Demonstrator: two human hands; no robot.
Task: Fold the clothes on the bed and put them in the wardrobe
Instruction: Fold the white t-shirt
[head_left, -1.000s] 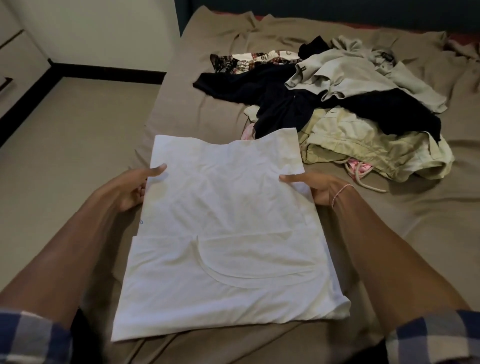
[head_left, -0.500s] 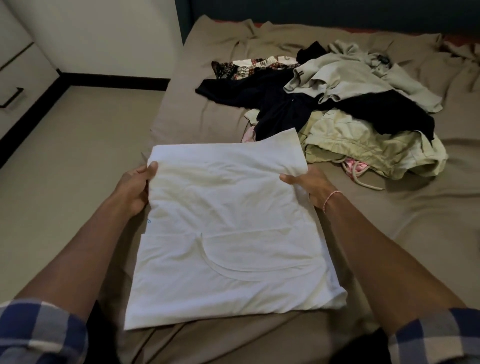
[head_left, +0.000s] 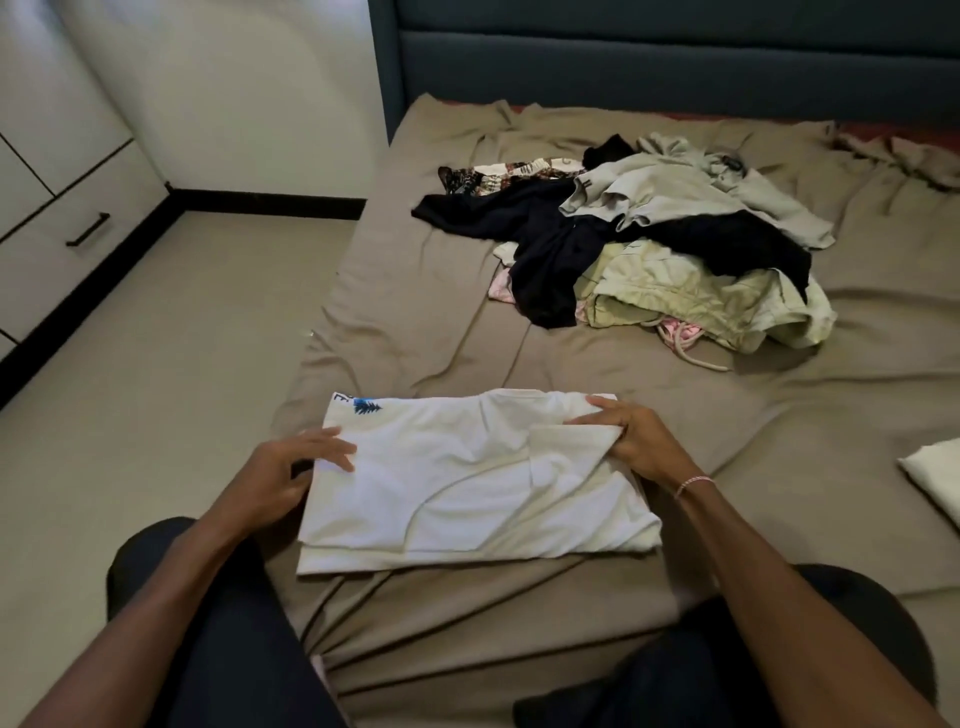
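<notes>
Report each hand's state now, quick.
Left hand: open, fingers resting on the left edge of the white shirt.
Right hand: closed, gripping a fold at the right side of the white shirt.

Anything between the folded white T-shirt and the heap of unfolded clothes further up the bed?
Nothing: in the head view only bare, creased brown bedsheet separates the folded white T-shirt from the heap of unfolded clothes.

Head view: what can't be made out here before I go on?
All in the head view:
1. Shirt print: mostly folded under; only a blue scrap shows.
2. Pile: garments overlap, so no count.
3. White cloth: cut off by the right edge.
4. Cabinet: cut off by the left edge.
5. Right hand: fingers partly hidden under the shirt fold it grips.
</notes>
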